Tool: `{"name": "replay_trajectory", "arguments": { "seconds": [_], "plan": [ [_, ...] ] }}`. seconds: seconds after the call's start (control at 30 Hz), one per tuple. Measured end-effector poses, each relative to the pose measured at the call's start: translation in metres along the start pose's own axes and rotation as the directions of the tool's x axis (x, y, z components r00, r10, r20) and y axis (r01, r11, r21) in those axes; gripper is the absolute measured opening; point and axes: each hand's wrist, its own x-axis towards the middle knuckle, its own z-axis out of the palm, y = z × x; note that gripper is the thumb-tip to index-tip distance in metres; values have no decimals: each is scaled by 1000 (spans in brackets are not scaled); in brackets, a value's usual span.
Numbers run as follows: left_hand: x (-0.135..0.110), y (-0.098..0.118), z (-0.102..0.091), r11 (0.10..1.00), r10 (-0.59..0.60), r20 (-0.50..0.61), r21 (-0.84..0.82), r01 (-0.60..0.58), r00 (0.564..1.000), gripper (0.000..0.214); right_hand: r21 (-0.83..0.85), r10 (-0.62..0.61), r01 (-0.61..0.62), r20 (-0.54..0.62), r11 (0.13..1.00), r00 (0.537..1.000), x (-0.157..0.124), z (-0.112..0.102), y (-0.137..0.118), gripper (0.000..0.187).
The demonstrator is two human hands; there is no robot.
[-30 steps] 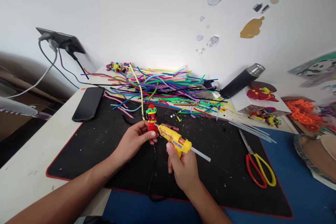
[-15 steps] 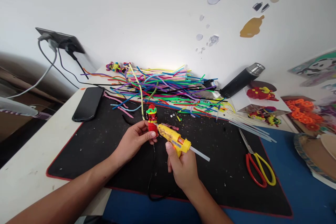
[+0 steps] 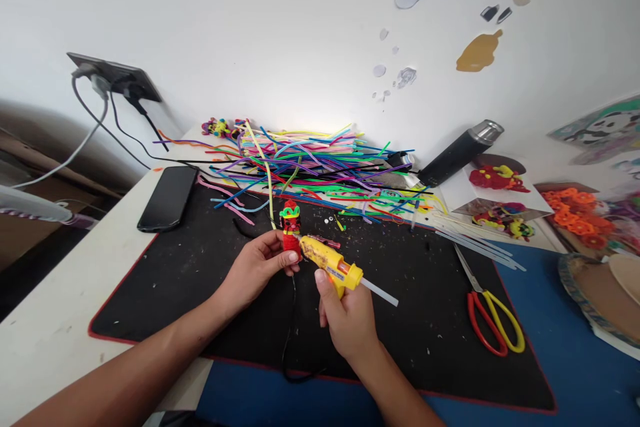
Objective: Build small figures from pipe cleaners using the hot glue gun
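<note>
Between the thumb and fingers of my left hand stands a small red pipe-cleaner figure with a green and yellow band near its top. My right hand is wrapped round the handle of a yellow hot glue gun. Its nozzle points left and meets the figure's side, at about the middle. A pale glue stick sticks out of the gun's back end. The gun's dark cord hangs down over the black mat. My left fingertips behind the figure are partly hidden.
Many coloured pipe cleaners lie heaped along the wall. A phone is at the left. Scissors, spare glue sticks and a leaning black flask are at the right. Two small white discs lie behind the gun.
Almost nothing differs. The glue gun and the figure have shifted very slightly, with the nozzle still at the figure's side.
</note>
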Motion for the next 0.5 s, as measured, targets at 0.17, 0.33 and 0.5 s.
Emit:
{"name": "replay_trajectory", "arguments": {
  "seconds": [0.17, 0.33, 0.5],
  "plan": [
    [0, 0, 0, 1000, 5, 1, -1, -5, 1000, 37, -8, 8, -8, 1, 1000, 1000, -1, 0, 1, 47],
    [0, -4, -1, 1000, 9, 8, -13, -9, 1000, 36, -42, 0, 1, 8, 999, 1000, -1, 0, 3, 46],
    [1, -4, -1, 1000, 10, 12, -7, -10, 1000, 35, -108, -37, 37, 7, 993, 999, 1, -1, 5, 49]
  ]
}}
